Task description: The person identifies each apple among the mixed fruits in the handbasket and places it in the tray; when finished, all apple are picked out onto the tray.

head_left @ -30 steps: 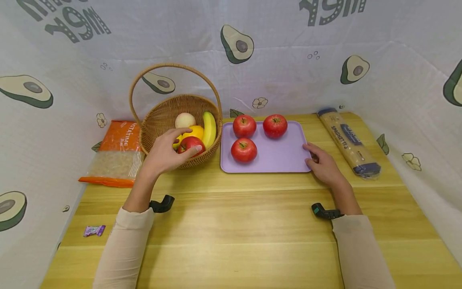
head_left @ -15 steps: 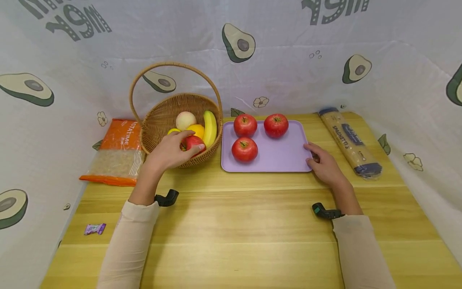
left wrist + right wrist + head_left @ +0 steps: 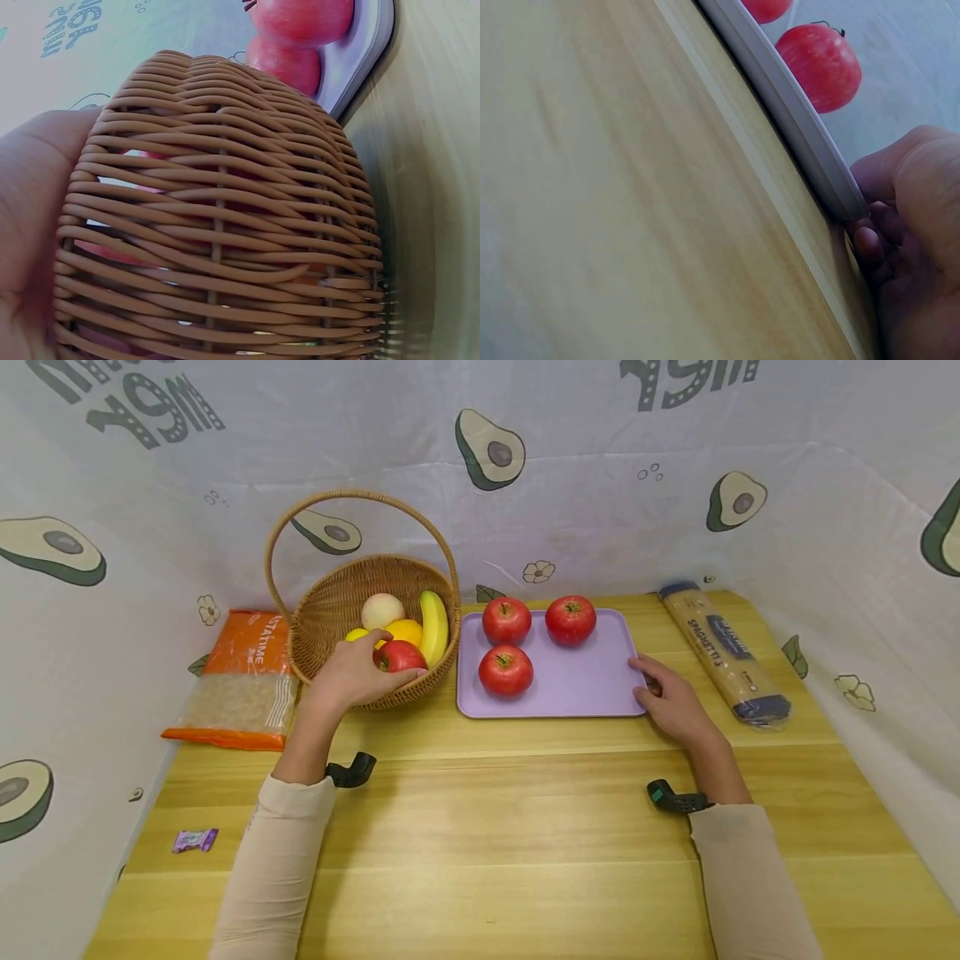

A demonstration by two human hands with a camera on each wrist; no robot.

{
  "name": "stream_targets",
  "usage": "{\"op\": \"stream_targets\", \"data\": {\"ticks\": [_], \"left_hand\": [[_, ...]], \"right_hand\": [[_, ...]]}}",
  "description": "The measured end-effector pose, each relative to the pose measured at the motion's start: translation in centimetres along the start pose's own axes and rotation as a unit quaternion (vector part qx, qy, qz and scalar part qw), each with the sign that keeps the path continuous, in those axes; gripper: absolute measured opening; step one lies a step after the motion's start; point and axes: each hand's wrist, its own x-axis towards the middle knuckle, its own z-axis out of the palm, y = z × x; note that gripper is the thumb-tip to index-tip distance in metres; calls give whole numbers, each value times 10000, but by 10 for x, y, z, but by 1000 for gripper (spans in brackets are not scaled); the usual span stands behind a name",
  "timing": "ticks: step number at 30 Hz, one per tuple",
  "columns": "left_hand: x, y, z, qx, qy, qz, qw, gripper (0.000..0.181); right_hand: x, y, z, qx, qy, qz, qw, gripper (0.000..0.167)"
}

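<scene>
A red apple [image 3: 401,657] lies at the front of a wicker basket [image 3: 318,614], among a yellow fruit, an orange one, a banana [image 3: 433,631] and a pale round fruit [image 3: 382,611]. My left hand [image 3: 347,675] reaches over the basket's rim and grips that apple between thumb and fingers. In the left wrist view, basket weave [image 3: 225,217] hides most of the apple. My right hand [image 3: 675,703] pinches the right edge of a lilac tray [image 3: 585,689], its thumb on the rim in the right wrist view. Three red apples, including the front one [image 3: 506,672], rest on the tray.
An orange-and-clear bag [image 3: 238,681] lies left of the basket. To the tray's right is a spaghetti pack [image 3: 723,653]. A small purple wrapped sweet [image 3: 195,840] is at the table's left. A patterned cloth [image 3: 600,510] stands behind and at the sides.
My left hand has come lower and to the right onto the basket's apple, its fingers closing around it. My right hand stays at the tray's edge.
</scene>
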Motion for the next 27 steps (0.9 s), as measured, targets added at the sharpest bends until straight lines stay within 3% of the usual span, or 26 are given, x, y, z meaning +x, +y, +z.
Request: {"op": "stream_targets", "data": {"ticks": [7,19,27], "left_hand": [[-3,0,2,-395,546,-136,9976,86],[-2,-1,1,-809,1017,-191,9913,88],[-3,6,3,-1028,1505,79,9832,87]], "right_hand": [[0,-2,0,1,-33,6,10000,53],[0,0,1,8,-20,3,10000,53],[1,3,1,-32,-6,-39,10000,53]]}}
